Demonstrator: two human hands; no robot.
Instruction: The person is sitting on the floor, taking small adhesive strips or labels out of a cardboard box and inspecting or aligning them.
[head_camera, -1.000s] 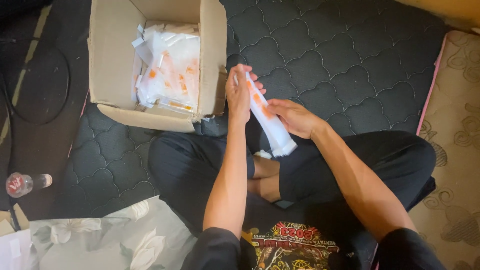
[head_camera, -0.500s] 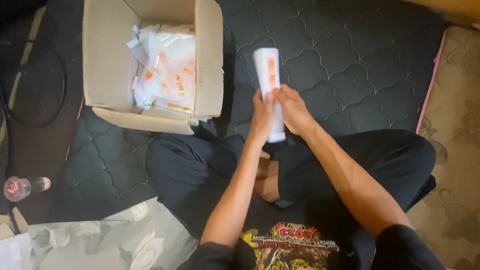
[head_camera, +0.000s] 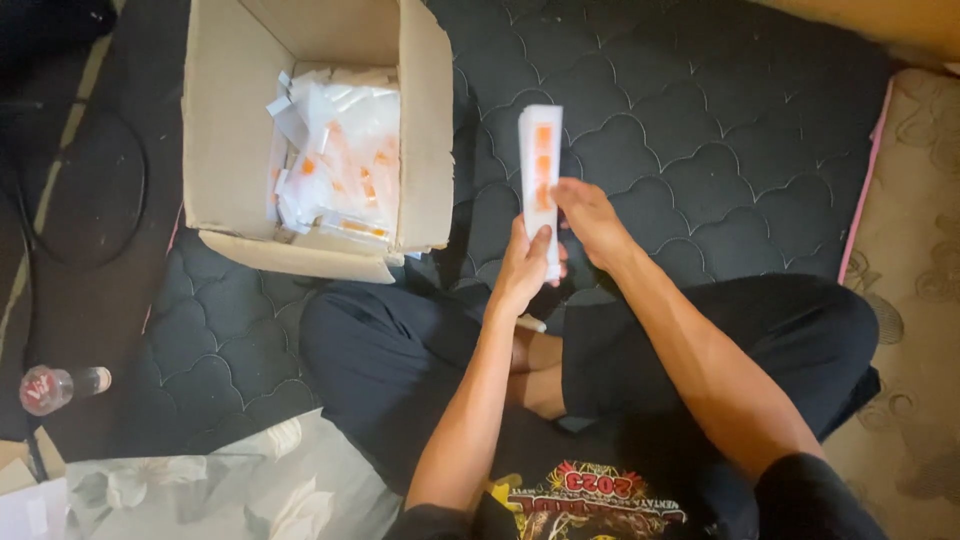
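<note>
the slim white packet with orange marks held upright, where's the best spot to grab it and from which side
Probably the bare upper half of the slim white packet with orange marks, pinched across its narrow width from the box side. It stands upright, and the left hand and right hand already cover its lower part.

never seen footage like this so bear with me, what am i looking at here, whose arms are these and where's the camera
The camera sits on a person's head and looks down, so the arms are the wearer's own. The person sits cross-legged on a dark quilted mat. The left hand and right hand together hold up a flat white packet with orange marks. To the left stands an open cardboard box filled with similar packets. A small plastic bottle lies on the floor at far left, and clear plastic sheeting lies near the knee.
</note>
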